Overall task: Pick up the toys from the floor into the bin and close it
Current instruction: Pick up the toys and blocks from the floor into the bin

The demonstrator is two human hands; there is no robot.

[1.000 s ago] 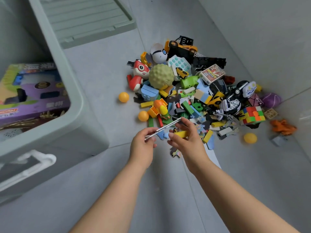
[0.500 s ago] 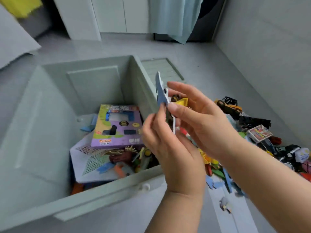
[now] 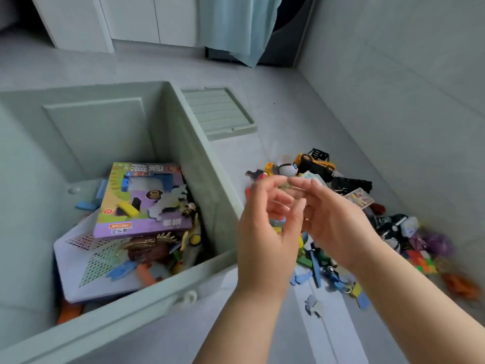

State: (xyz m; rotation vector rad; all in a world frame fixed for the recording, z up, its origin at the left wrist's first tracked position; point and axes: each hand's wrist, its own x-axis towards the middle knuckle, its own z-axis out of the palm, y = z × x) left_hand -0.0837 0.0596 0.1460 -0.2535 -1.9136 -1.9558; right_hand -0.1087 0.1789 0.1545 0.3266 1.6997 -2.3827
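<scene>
We hold our left hand [image 3: 265, 232] and right hand [image 3: 336, 222] together just outside the open bin [image 3: 189, 143]. The bin is at our nine o'clock and the toy pile [image 3: 393, 227] on the floor [image 3: 301, 114] at three o'clock, probably so that either is one short reach away. Both hands' fingers [image 3: 270, 183] are loosely curled, tips nearly meeting. We see nothing gripped between them, though blur softens them. The lid [image 3: 217, 114] lies at twelve o'clock, and most toys are outside the bin.

Shows two bare forearms reaching in from the lower right of the frame. Ends them in a left hand [image 3: 265, 232] and right hand [image 3: 338, 219], uncovered, with short rounded nails.
</scene>
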